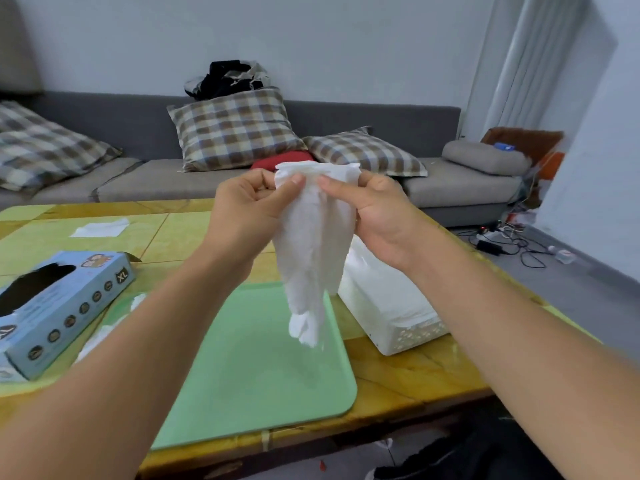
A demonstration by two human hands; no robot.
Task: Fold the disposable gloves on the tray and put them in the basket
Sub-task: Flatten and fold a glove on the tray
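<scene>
Above the tray we pinch one glove by its cuff, left hand and right hand both gripping, fingers dangling unfolded. Basket already holds white gloves; more lie left of tray.

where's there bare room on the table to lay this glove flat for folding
The green tray is mostly bare between the blue glove box and the white basket, below the hanging glove. The tray's left edge is crowded with loose gloves. The far-left tabletop beside the flat white sheet is also free.
</scene>
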